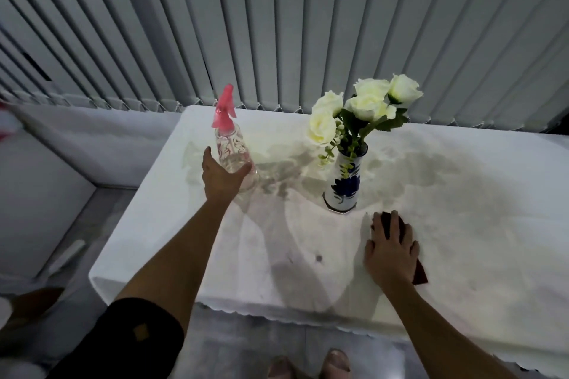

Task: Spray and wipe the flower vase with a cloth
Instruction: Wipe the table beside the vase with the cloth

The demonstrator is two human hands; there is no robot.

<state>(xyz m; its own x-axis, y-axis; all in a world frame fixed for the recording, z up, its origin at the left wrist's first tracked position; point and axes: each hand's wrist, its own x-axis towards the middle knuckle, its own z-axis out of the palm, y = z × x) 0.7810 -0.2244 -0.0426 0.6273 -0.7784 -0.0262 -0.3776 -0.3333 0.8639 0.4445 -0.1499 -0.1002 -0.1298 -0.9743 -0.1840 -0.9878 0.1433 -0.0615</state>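
A white vase with blue flower painting (342, 186) stands upright on the white tablecloth, holding white roses (366, 104). To its left stands a clear spray bottle with a pink trigger head (229, 138). My left hand (220, 177) cups the bottle's lower part, thumb on its right side and fingers spread on its left, not closed around it. A dark red cloth (392, 223) lies on the table in front of the vase. My right hand (391, 251) rests flat on it with fingers apart, hiding most of the cloth.
The table (480, 224) is covered by a white cloth with damp grey patches around the vase. Grey vertical blinds (277, 24) hang right behind it. A low white ledge (92, 138) runs to the left. Tiled floor and my feet (311, 363) show below the front edge.
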